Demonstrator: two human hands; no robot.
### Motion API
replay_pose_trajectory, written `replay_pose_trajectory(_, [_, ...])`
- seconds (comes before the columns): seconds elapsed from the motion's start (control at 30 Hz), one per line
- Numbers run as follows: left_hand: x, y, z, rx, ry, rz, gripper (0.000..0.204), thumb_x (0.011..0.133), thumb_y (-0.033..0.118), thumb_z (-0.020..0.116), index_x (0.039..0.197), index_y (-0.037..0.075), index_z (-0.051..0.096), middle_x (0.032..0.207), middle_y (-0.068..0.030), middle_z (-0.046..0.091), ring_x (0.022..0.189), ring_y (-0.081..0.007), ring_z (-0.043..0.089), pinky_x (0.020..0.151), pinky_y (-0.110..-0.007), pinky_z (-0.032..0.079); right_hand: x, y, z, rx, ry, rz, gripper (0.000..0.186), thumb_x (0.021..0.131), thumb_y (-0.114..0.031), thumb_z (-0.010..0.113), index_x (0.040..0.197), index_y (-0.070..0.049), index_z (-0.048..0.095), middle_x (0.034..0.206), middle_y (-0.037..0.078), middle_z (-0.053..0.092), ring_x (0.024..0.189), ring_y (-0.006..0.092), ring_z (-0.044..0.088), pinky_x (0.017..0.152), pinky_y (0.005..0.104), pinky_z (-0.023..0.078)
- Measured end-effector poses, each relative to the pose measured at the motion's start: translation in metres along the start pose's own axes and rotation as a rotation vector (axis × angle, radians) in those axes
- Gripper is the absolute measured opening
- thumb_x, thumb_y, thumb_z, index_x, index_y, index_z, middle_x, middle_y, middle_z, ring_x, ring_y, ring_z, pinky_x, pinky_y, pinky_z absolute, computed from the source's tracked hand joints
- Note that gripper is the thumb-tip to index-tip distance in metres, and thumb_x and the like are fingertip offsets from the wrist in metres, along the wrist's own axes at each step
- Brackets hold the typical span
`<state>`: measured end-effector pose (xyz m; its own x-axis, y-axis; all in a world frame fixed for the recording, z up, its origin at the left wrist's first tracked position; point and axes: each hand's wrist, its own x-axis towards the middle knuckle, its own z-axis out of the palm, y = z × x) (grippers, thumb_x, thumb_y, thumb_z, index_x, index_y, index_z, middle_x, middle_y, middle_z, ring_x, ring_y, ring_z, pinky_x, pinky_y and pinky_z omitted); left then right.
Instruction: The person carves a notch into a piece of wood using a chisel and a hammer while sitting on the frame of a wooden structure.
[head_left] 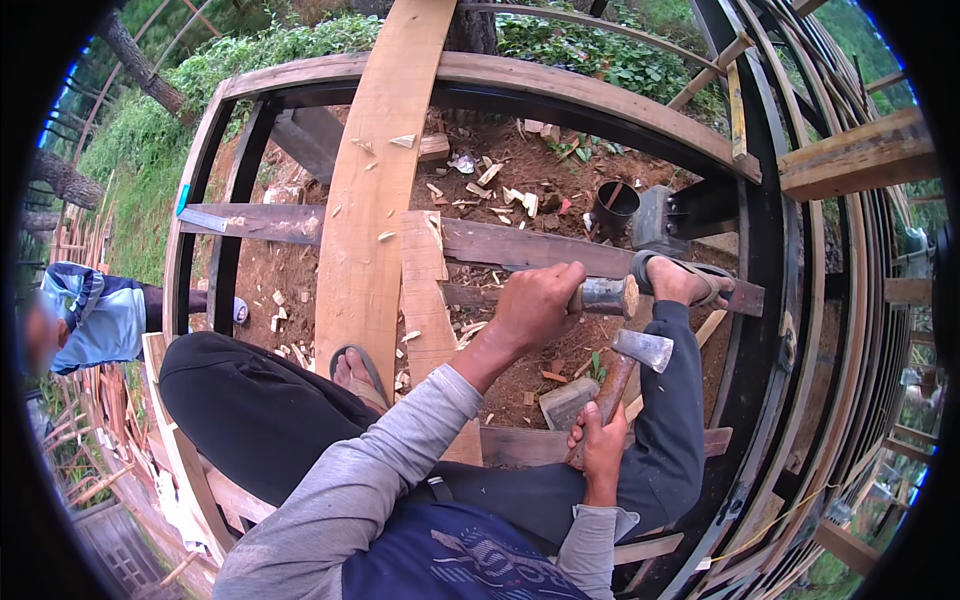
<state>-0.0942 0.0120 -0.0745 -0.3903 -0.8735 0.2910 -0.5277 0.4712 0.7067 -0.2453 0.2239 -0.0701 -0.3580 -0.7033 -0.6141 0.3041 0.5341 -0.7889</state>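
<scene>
"Hammer (622, 375), where do you have it?"

"It is in my right hand (600, 445), with the fingers wrapped around its wooden handle, above my right thigh. My left hand (540, 308) is clenched on a stubby hand tool (605, 296), perhaps a chisel (its working end is hidden, so I cannot be certain). The butt of this tool appears just beside the hammer's head, and I see no contact."

"What could go wrong?"

"A blow which is not square could glance off the small round butt and hit my knuckles. Also my right foot (670, 283) is near, protected only by an open sandal (712, 288), so a slipping hammer could hurt the toes."

"And the materials?"

"The butt is pale, worn wood above dull grey metal; the hammer's head is scuffed metal, flared at one end. Around them I see a dark, rough crossbeam (560, 245) and a narrow board (425, 285) with a splintered edge. Beside the board runs a long plank (370, 210), yellowish and flat. Farther out, reddish soil (285, 265) carries angular wood chips (522, 200), a grey block (655, 220) and a dark round can (615, 205)."
</scene>
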Motion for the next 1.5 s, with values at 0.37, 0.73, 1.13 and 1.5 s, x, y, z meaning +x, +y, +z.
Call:
replay_pose_trajectory(0.37, [0.007,-0.014,-0.004,-0.003,0.040,-0.038,0.036,0.069,0.008,0.076,0.094,0.008,0.050,0.078,-0.0131,0.062,0.070,-0.0382,0.067,0.060,-0.049,0.053,0.002,0.000,0.005,-0.038,-0.016,0.019,0.030,0.101,-0.020,0.064,0.120,-0.004,0.046,0.080,0.006,0.052,0.055,0.0131,0.053,0.046,0.0297,0.047])
replay_pose_trajectory(0.73, [0.006,-0.017,-0.011,-0.015,0.081,-0.040,0.028,0.074,0.007,0.071,0.093,0.008,0.050,0.077,-0.0133,0.061,0.070,-0.0383,0.067,0.060,-0.050,0.053,-0.002,-0.046,0.014,-0.103,-0.059,-0.106,0.026,0.103,-0.019,0.063,0.115,-0.005,0.045,0.078,0.005,0.052,0.056,0.0113,0.054,0.047,0.0286,0.049])
replay_pose_trajectory(1.13, [0.015,-0.023,-0.028,-0.119,0.054,-0.122,0.028,0.077,0.006,0.072,0.097,0.007,0.051,0.081,-0.0161,0.064,0.078,-0.0418,0.068,0.065,-0.051,0.054,-0.012,-0.170,0.039,0.030,-0.065,-0.594,0.036,0.105,-0.024,0.061,0.129,-0.003,0.044,0.075,0.005,0.053,0.053,0.0107,0.052,0.047,0.0273,0.046])
replay_pose_trajectory(1.5, [0.011,-0.028,-0.037,-0.122,0.106,-0.158,0.037,0.073,0.008,0.078,0.098,0.006,0.051,0.084,-0.0178,0.067,0.081,-0.0445,0.067,0.069,-0.054,0.054,-0.017,-0.258,0.022,-0.060,-0.168,-0.818,0.030,0.107,-0.026,0.057,0.124,-0.002,0.050,0.073,0.000,0.049,0.054,0.0087,0.050,0.047,0.0242,0.047])
